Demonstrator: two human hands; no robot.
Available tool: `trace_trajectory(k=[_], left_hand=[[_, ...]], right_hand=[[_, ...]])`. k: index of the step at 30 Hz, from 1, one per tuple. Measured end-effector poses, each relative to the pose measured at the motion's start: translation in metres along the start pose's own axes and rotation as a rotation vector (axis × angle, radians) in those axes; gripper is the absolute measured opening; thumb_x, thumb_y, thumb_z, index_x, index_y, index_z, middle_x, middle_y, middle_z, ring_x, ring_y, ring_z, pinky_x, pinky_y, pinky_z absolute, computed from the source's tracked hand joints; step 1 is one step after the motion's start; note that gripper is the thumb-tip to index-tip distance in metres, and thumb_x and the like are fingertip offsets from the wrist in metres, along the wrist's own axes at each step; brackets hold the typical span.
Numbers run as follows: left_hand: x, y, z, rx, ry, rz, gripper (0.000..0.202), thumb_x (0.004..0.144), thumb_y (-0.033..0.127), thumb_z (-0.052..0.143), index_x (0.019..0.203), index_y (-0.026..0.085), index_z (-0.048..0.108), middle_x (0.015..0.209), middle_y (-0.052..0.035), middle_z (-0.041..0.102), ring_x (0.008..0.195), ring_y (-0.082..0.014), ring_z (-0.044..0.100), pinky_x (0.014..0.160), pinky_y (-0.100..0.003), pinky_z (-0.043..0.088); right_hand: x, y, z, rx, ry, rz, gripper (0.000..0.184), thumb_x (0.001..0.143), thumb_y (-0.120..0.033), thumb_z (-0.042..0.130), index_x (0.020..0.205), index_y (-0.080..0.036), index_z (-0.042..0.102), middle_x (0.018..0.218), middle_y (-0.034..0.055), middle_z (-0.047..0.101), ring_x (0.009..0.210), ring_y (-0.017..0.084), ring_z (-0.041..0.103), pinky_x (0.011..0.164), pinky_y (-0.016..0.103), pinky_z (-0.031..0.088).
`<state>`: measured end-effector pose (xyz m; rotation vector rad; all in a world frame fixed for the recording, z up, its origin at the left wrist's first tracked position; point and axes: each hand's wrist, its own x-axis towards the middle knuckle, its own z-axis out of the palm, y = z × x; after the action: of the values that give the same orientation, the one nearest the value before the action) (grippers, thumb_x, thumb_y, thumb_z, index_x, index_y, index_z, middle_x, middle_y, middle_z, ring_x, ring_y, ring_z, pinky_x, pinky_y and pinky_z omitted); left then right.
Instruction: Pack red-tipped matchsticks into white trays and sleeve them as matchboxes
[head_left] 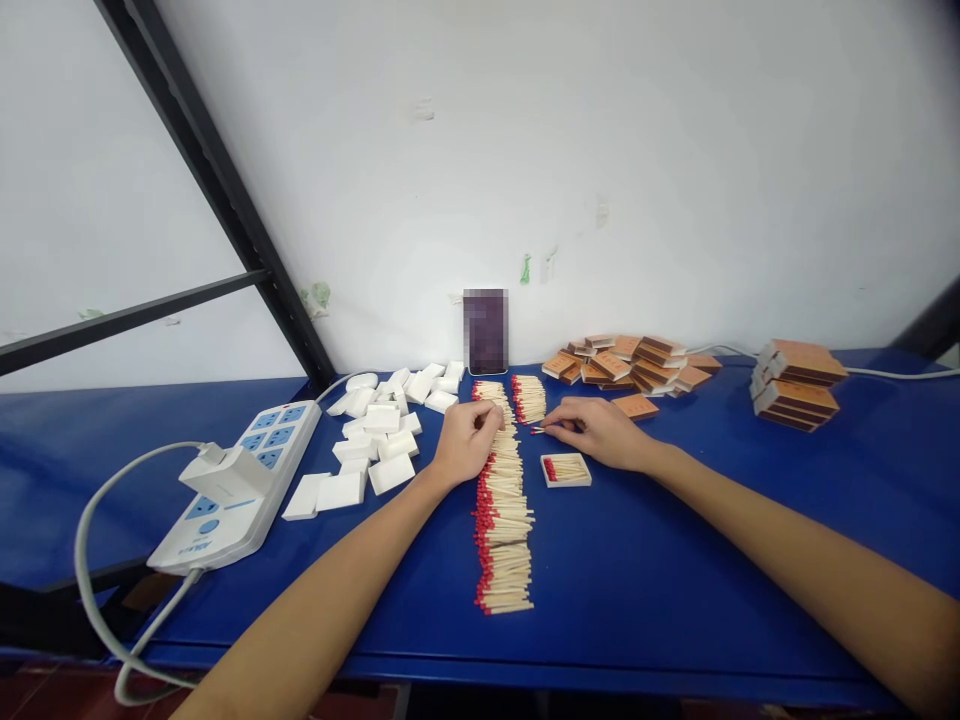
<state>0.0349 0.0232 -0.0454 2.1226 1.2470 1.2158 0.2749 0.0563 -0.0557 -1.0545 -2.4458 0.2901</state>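
Observation:
My left hand (471, 440) rests over a long row of red-tipped matches (506, 520), its fingers curled closed. Whatever those fingers may hold is hidden. My right hand (592, 430) has thumb and fingertips pinched at a match (538, 431), whose red head points left. Just beyond that match lies a short row of matches (529, 398). Below my right hand sits a white matchbox tray (566, 482) with several matches inside, their red heads to the left.
White empty trays (341, 490) lie heaped left. Orange matchbox sleeves (611, 365) are piled at the back, with stacked matchboxes (799, 380) farther right. A phone (487, 335) leans on the wall. A power strip (240, 490) with cables occupies the left of the blue table (645, 580).

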Motion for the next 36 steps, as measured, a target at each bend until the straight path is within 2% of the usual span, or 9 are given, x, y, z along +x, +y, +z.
trace_trajectory(k=[3, 8, 27, 36], left_hand=[[0.0001, 0.0, -0.0004, -0.001, -0.004, 0.015, 0.038, 0.091, 0.031, 0.043, 0.06, 0.014, 0.057, 0.052, 0.0025, 0.045, 0.052, -0.0091, 0.039, 0.054, -0.023, 0.029], [0.0, 0.0001, -0.0008, -0.012, -0.018, 0.012, 0.037, 0.091, 0.03, 0.044, 0.06, 0.013, 0.057, 0.052, 0.0024, 0.044, 0.053, -0.0092, 0.038, 0.053, -0.023, 0.028], [0.0, -0.0013, -0.0004, -0.023, -0.012, -0.014, 0.037, 0.09, 0.032, 0.044, 0.061, 0.014, 0.057, 0.052, 0.0024, 0.044, 0.053, -0.0097, 0.039, 0.054, -0.024, 0.028], [-0.0003, -0.0016, 0.0002, -0.063, 0.0, -0.026, 0.037, 0.09, 0.033, 0.045, 0.06, 0.014, 0.057, 0.053, 0.002, 0.046, 0.053, -0.0102, 0.04, 0.054, -0.024, 0.029]], right_hand=[[-0.0002, 0.0009, 0.0007, 0.008, 0.013, 0.017, 0.031, 0.096, -0.038, 0.047, 0.106, -0.025, 0.072, 0.085, 0.0045, 0.069, 0.072, 0.017, 0.058, 0.063, 0.026, 0.04], [0.0001, -0.0003, -0.0003, -0.039, -0.022, 0.035, 0.033, 0.097, -0.037, 0.044, 0.114, -0.026, 0.071, 0.085, 0.0049, 0.069, 0.075, 0.018, 0.06, 0.065, 0.027, 0.041], [0.0003, -0.0002, 0.0004, -0.074, -0.037, 0.063, 0.033, 0.096, -0.037, 0.045, 0.117, -0.027, 0.069, 0.096, 0.0052, 0.072, 0.084, 0.02, 0.063, 0.07, 0.028, 0.043], [-0.0003, 0.0021, 0.0027, -0.079, -0.023, 0.071, 0.034, 0.096, -0.039, 0.045, 0.116, -0.026, 0.069, 0.092, 0.005, 0.073, 0.077, 0.019, 0.063, 0.065, 0.028, 0.043]])
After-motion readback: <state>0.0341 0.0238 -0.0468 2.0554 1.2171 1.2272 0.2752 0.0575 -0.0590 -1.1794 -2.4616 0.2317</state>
